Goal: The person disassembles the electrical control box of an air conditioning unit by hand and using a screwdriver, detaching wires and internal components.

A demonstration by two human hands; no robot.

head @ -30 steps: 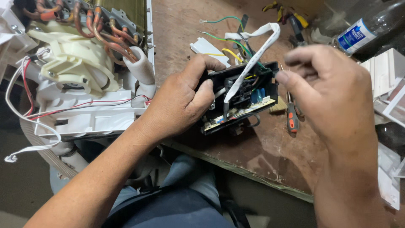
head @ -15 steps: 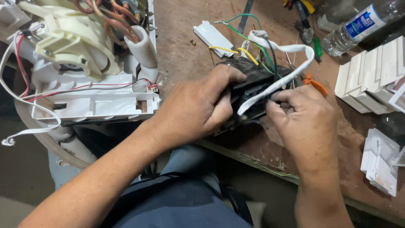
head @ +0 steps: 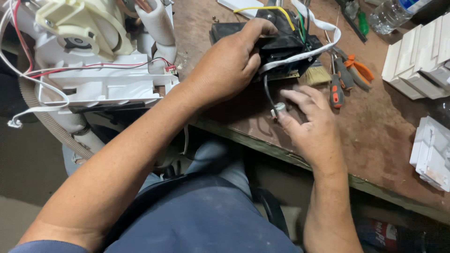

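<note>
My left hand point(head: 229, 65) grips a black electronic module point(head: 281, 44) with a circuit board, holding it on the brown workbench point(head: 375, 126). Yellow and green wires and a white flat ribbon cable point(head: 323, 44) run over the module. A black lead point(head: 267, 91) hangs from it toward me and ends in a small silver cylindrical part point(head: 279, 108). My right hand point(head: 311, 124) pinches that small part between thumb and forefinger, just below the module.
A white plastic appliance assembly point(head: 93, 70) with a cream fan housing, red and white wires and a grey hose fills the left. Orange-handled screwdrivers and pliers point(head: 347, 75), a small brush point(head: 315, 75), white plastic parts point(head: 417, 56) and a water bottle point(head: 393, 11) lie right.
My right hand left the side of the module and dropped toward me onto the small silver part at the lead's end. The left hand kept its grip on the module.
</note>
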